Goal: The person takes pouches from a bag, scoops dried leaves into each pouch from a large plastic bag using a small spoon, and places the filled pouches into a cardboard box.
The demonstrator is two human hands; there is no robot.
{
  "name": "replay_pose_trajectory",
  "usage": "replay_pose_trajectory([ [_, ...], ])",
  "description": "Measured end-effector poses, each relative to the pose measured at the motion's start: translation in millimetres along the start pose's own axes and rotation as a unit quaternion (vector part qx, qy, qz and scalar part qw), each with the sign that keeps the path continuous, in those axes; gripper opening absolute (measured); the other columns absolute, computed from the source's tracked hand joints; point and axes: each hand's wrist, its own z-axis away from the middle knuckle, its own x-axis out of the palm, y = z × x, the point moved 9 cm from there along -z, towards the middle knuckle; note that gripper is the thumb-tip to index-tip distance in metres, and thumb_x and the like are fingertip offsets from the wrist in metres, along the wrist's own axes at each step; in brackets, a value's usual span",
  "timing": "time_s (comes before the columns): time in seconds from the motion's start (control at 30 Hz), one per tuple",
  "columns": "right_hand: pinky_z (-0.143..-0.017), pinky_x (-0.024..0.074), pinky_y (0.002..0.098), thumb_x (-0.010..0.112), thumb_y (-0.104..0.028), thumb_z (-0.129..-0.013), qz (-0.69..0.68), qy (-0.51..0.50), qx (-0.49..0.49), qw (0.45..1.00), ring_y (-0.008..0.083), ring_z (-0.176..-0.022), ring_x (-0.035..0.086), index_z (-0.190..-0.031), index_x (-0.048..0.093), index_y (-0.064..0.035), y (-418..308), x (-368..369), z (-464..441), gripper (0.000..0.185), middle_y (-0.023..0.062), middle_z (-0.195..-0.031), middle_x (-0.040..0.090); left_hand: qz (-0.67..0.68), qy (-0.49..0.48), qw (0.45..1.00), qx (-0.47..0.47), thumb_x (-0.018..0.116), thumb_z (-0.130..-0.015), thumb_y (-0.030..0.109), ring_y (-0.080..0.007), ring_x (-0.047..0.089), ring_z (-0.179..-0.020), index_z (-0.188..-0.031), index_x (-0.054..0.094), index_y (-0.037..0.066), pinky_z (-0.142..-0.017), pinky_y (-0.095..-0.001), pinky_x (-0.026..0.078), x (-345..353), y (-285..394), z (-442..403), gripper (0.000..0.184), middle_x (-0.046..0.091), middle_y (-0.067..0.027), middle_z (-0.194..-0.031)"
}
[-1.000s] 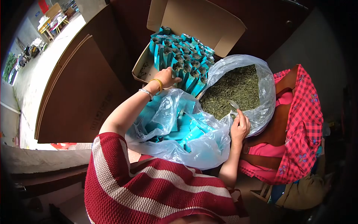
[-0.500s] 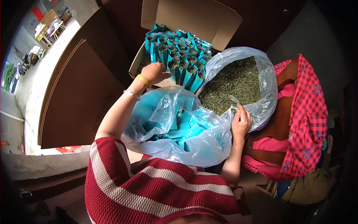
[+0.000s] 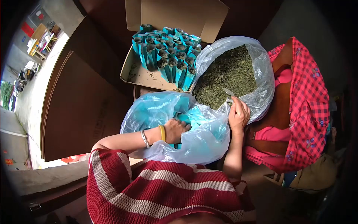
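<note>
My left hand (image 3: 176, 130), with a yellow band and a silver bracelet on its wrist, reaches into a clear plastic bag of blue paper packets (image 3: 194, 115). Its fingers are curled down among the packets, and their tips are hidden. My right hand (image 3: 239, 115) pinches a gathered bit of thin clear plastic (image 3: 228, 100) where this bag meets the larger one. That larger plastic bag (image 3: 263, 59) holds dried, chopped green-brown leaves (image 3: 227, 74). Behind the packets, filled blue packets (image 3: 164, 52) stand upright with open tops in a cardboard box (image 3: 149, 80).
A large brown cardboard sheet (image 3: 74, 108) stands at my left. On the right, a red checked cloth (image 3: 309, 104) hangs over a wooden chair (image 3: 279, 108). The box's raised flap (image 3: 179, 16) leans at the back. Leaf crumbs lie in the box's front left corner.
My left hand has moved from beside the upright packets down into the bag of blue packets. My right hand keeps its pinch on the plastic. The view has shifted slightly.
</note>
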Motion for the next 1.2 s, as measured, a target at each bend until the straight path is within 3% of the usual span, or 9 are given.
replay_pose_trajectory([
  [0.2, -0.08, 0.0463, 0.0334, 0.06, -0.004, -0.083, -0.006, 0.006, 0.0, 1.0, 0.0183, -0.095, 0.065, -0.104, 0.069, -0.0111, 2, -1, 1, 0.024, 0.0013, -0.103, 0.071, 0.018, -0.179, 0.983, -0.029, 0.066, -0.075, 0.024, -0.0332, 0.066, -0.091, -0.122, 0.054, 0.002, -0.078, -0.0418, 0.052, -29, -3, -2, 0.054, 0.064, -0.0198, -0.104],
  [0.3, -0.08, 0.0462, 0.0333, 0.06, -0.004, -0.083, -0.003, 0.004, 0.003, 1.0, 0.0183, -0.095, 0.065, -0.104, 0.069, -0.0111, 0, -1, 0, 0.024, 0.0012, -0.103, 0.071, 0.07, -0.048, 0.996, -0.027, 0.07, -0.074, 0.029, -0.0346, 0.065, -0.09, -0.124, 0.053, 0.002, -0.079, -0.0432, 0.052, -65, -18, -3, 0.059, 0.063, -0.0203, -0.108],
  [0.47, -0.081, 0.0462, 0.0334, 0.059, -0.005, -0.083, -0.008, 0.001, 0.005, 1.0, 0.0189, -0.095, 0.065, -0.104, 0.069, -0.0111, -1, -3, -1, 0.024, 0.0013, -0.103, 0.07, 0.204, 0.001, 0.979, 0.024, 0.075, -0.073, 0.035, -0.0348, 0.065, -0.093, -0.128, 0.051, 0.002, -0.084, -0.0428, 0.052, -134, -12, -7, 0.068, 0.063, -0.0196, -0.112],
  [0.57, -0.081, 0.0462, 0.0335, 0.058, -0.005, -0.084, -0.016, -0.002, 0.013, 1.0, 0.0193, -0.096, 0.065, -0.104, 0.069, -0.011, 0, -7, -1, 0.024, 0.0017, -0.103, 0.07, 0.278, 0.099, 0.955, 0.037, 0.079, -0.072, 0.037, -0.0327, 0.063, -0.101, -0.132, 0.049, 0.002, -0.09, -0.0408, 0.05, -171, -16, -15, 0.076, 0.061, -0.0196, -0.116],
  [0.73, -0.081, 0.0461, 0.0338, 0.058, -0.004, -0.084, -0.037, -0.009, 0.021, 0.999, 0.0201, -0.096, 0.065, -0.105, 0.068, -0.0105, -1, -9, -1, 0.024, 0.0027, -0.104, 0.07, 0.281, 0.118, 0.951, 0.047, 0.081, -0.071, 0.034, -0.0313, 0.06, -0.109, -0.133, 0.049, 0.001, -0.094, -0.0395, 0.048, -198, -5, -33, 0.077, 0.059, -0.019, -0.118],
  [1.0, -0.08, 0.0461, 0.0342, 0.061, -0.003, -0.081, -0.064, 0.0, 0.028, 0.998, 0.021, -0.093, 0.065, -0.106, 0.068, -0.0107, 5, -11, 0, 0.027, 0.0038, -0.101, 0.07, 0.166, 0.188, 0.961, 0.113, 0.082, -0.071, 0.028, -0.0288, 0.061, -0.101, -0.126, 0.051, -0.001, -0.09, -0.0372, 0.048, -251, 15, -31, 0.07, 0.059, -0.0166, -0.112],
  [1.2, -0.079, 0.0463, 0.0346, 0.061, -0.003, -0.082, -0.08, 0.013, 0.035, 0.996, 0.0228, -0.09, 0.064, -0.105, 0.068, -0.0104, 9, -6, 2, 0.026, 0.004, -0.098, 0.07, 0.235, 0.176, 0.955, 0.033, 0.079, -0.073, 0.025, -0.0267, 0.061, -0.092, -0.117, 0.052, -0.001, -0.086, -0.0355, 0.048, -256, 5, -31, 0.058, 0.061, -0.0164, -0.105],
])
